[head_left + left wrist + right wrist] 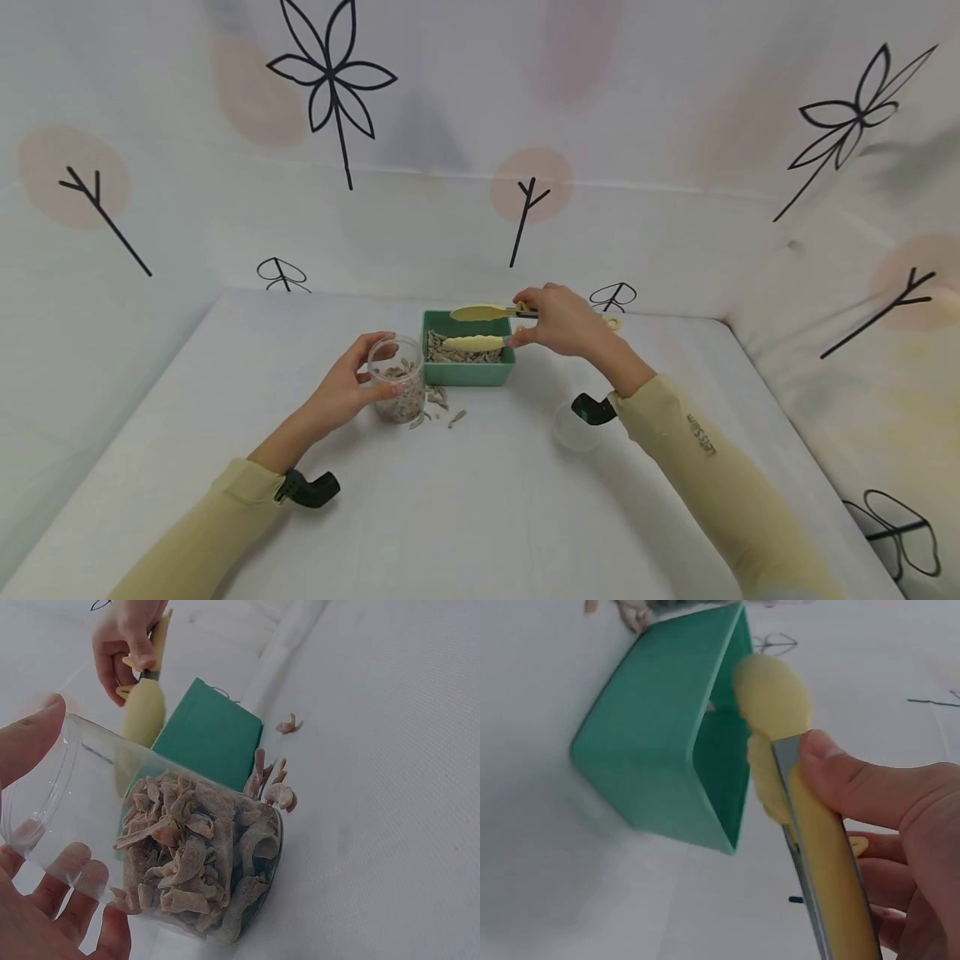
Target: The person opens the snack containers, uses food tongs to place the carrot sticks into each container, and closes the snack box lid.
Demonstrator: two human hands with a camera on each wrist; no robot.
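Observation:
My left hand [341,392] grips a clear plastic jar [396,379], thumb on one side and fingers on the other. Dried brownish strips [187,847] fill roughly the jar's lower part. In my right hand [562,321] is a pair of yellow-tipped tongs [480,313], its two tips spread apart over a green rectangular box [468,375]. More of the same dried pieces [457,354] lie inside that box, just right of the jar. Between the tong tips I see nothing held. The right wrist view shows thumb and fingers around the yellow handle [829,877].
Several loose dried pieces [437,397] lie on the white table [465,517] in front of the box and jar. A clear round lid [576,429] rests on the table below my right wrist. Patterned fabric [435,225] rises behind the table.

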